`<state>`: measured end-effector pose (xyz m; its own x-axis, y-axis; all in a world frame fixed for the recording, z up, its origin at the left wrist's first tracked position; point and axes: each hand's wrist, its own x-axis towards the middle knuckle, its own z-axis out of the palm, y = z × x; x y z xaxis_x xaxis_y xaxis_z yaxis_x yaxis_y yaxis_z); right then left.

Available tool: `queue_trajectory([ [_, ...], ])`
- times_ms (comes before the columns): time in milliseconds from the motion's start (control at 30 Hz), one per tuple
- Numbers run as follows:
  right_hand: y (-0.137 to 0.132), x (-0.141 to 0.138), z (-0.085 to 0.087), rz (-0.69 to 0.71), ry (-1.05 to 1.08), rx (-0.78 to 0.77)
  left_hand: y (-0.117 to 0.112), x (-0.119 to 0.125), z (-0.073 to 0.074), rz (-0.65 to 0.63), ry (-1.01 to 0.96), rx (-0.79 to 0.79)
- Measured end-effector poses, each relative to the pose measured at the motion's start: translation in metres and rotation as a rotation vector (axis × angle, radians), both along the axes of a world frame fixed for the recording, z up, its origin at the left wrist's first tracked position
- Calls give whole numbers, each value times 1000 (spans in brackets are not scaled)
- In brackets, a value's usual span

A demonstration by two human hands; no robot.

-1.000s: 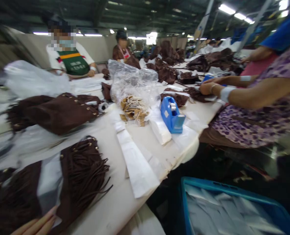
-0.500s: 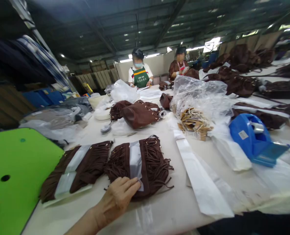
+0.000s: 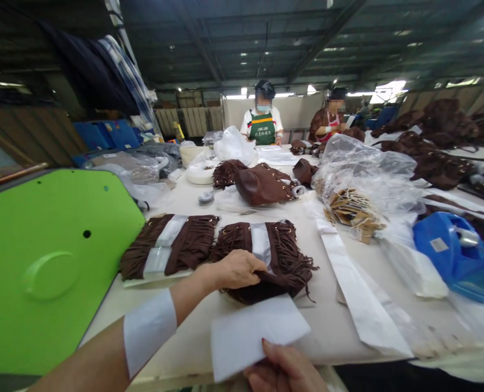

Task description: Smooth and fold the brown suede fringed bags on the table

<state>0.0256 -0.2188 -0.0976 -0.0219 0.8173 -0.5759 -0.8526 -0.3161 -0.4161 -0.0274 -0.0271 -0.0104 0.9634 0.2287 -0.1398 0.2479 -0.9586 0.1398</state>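
A dark brown fringed bag (image 3: 282, 239) with a pale strip across its middle lies in front of me. At its near edge, my left hand (image 3: 237, 268) pinches the brown material and lifts it a little. A white band (image 3: 149, 328) is wrapped round my left forearm. Low in the view, my right hand (image 3: 285, 369) grips a white sheet (image 3: 258, 332) between thumb and fingers, close to the bag's near edge. Left of this bag lies a second fringed bag (image 3: 193, 239), also with a pale strip round it.
A green panel (image 3: 62, 218) stands at the left. On the right are a blue tape dispenser (image 3: 440, 245), long white paper (image 3: 360, 294), and brown tags with strings (image 3: 354, 212) under clear plastic (image 3: 364, 163). A smooth brown bag (image 3: 262, 185) lies farther back. Two people (image 3: 263, 125) stand across the table.
My left hand, earlier resting on the bag's strip, now pinches and raises its near edge. My right hand has come into view with the white sheet. The view has swung left.
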Motion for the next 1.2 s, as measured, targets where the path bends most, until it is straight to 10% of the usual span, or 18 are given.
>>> queue_trajectory([
  [167,27,9,16,-276,-12,-84,1,1,4,-15,22,-2],
  [467,59,16,8,-373,-54,44,-21,-11,-17,-80,-53,91],
  [933,42,33,8,163,-554,-106,-37,-35,-72,-189,-389,538],
  [1200,32,116,-7,-314,-1624,57,-30,-39,-86,-211,-514,679],
])
